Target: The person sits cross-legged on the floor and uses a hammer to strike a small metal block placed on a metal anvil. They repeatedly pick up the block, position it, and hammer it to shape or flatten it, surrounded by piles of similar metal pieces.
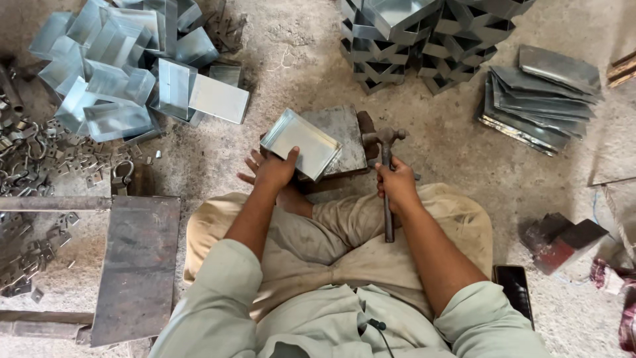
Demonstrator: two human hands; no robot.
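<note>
Hammer (386, 169) is gripped mid-handle in the right hand (396, 183), head resting beside the steel block (341, 136). Left hand (273, 170) holds the tray (300, 143) tilted on that block. Better to seat the tray flat and keep fingers away from the edge before striking.

Rough, dusty concrete floor (291, 59) in flat daylight; heaps of sheet-metal boxes (126, 66) far left, stacked trays (424, 46) far right, steel plate (136, 265) near left.

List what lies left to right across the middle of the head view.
Scrap brackets → left hand → metal tray → hammer in right hand → flat sheet stack
</note>
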